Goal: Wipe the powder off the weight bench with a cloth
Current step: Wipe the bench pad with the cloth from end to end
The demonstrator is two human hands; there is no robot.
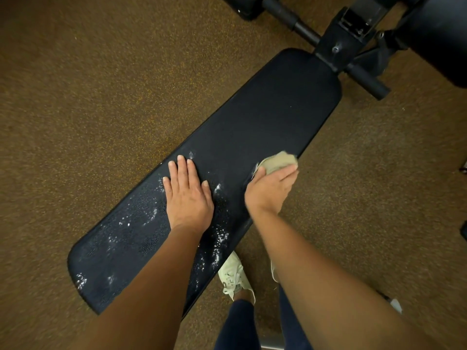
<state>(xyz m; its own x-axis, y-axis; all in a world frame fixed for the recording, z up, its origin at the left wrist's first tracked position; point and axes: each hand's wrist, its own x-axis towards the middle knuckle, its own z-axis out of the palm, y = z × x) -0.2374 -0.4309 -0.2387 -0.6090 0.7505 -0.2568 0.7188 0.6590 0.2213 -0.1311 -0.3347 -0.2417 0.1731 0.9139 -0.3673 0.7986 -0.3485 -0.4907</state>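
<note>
A long black weight bench (265,117) runs diagonally from lower left to upper right. White powder (219,238) is scattered over its nearer half, in specks and streaks around my left hand and toward the near end. My left hand (187,195) lies flat on the pad, fingers together, holding nothing. My right hand (270,189) presses a beige cloth (279,161) onto the bench's right edge, fingers over it. The far half of the pad looks dark and free of powder.
Brown speckled carpet (101,84) surrounds the bench. Its black metal frame and foot bars (353,46) stand at the upper right beside another dark padded piece (444,36). My light shoes (235,276) stand on the floor just right of the bench.
</note>
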